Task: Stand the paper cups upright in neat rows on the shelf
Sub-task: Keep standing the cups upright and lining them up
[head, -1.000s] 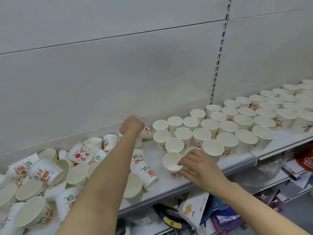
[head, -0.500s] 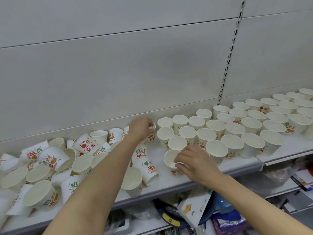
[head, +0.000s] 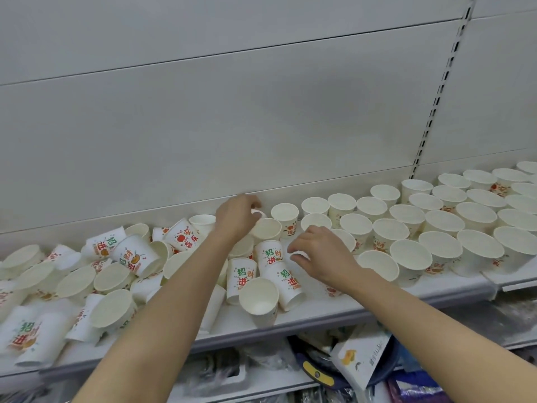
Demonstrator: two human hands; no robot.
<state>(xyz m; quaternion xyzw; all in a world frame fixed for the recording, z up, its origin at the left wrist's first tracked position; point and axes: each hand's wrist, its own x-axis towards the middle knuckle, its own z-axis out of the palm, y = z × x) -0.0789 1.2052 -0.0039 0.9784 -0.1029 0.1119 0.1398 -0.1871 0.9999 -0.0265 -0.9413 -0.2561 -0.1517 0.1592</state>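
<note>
White paper cups with red and green print cover a white shelf (head: 319, 315). On the right, upright cups (head: 441, 225) stand in rows. On the left, a heap of toppled cups (head: 130, 257) lies in disorder. My left hand (head: 236, 218) reaches to the back wall and grips a small paper cup (head: 258, 212), mostly hidden by the fingers. My right hand (head: 322, 254) curls over the rim of a front cup (head: 331, 290) at the left end of the rows. Between my arms, several cups lie on their sides (head: 286, 282).
A grey back panel rises behind the shelf, with a slotted upright rail (head: 436, 112) at the right. Below the shelf edge, a lower shelf holds packaged goods, among them a white packet (head: 360, 359) and a dark round item (head: 316, 370).
My left hand has carried its cup from the back of the heap to the right, toward the rows. My right hand stays on the front cup. The view has swung left.
</note>
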